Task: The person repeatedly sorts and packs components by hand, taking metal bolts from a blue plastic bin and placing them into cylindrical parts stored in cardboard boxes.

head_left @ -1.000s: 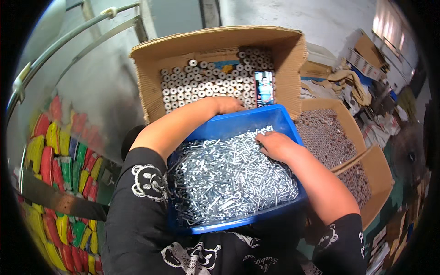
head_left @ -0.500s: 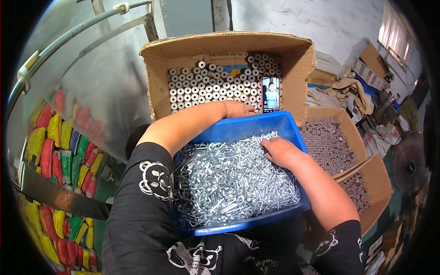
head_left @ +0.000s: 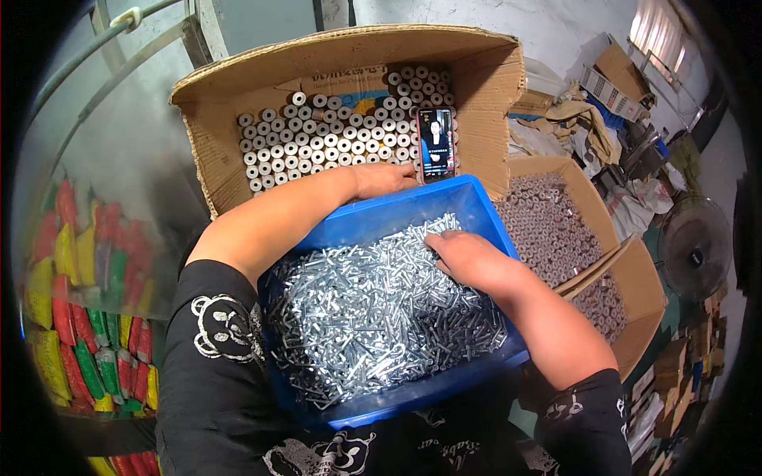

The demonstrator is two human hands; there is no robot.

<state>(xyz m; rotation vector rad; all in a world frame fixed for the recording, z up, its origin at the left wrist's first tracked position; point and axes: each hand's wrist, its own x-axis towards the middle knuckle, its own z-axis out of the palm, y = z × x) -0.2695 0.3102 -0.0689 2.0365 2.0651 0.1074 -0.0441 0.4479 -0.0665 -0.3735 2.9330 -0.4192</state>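
Our view has swung since half a second ago: carton, phone and tub all sit farther left in it, and the phone's screen shows a darker picture. At far left we see red, yellow and green bags [head_left: 83, 329], the upper ones hazy behind a clear sheet [head_left: 147, 182], with a bent rail [head_left: 67, 75] above. Next come our dark sleeve [head_left: 210, 389], which bears a white bear print, and the big carton [head_left: 484, 119], with faint print on its inner back wall. Rows of pale, holed rolls [head_left: 317, 144] fill it. Our left forearm hides some of them. Our left hand [head_left: 385, 180] reaches past the tub's far rim, fingers close together and nearly straight; we cannot tell whether they hold anything. Below, the blue tub [head_left: 444, 198] sits against our front, heaped with silver pins [head_left: 357, 301]. White lettering shows on our shirt just under it. The phone [head_left: 436, 143] stands upright before the rolls, small text on its screen. Our right hand [head_left: 472, 260] dips into the pins, fingers curled, tips partly hidden; its hold we cannot tell. Rightward lie two more cartons [head_left: 639, 305] of rolls, heaped cloth [head_left: 583, 131], a white crate [head_left: 611, 94] near the pale wall [head_left: 556, 24], and a fan [head_left: 696, 246] above green floor [head_left: 675, 309].
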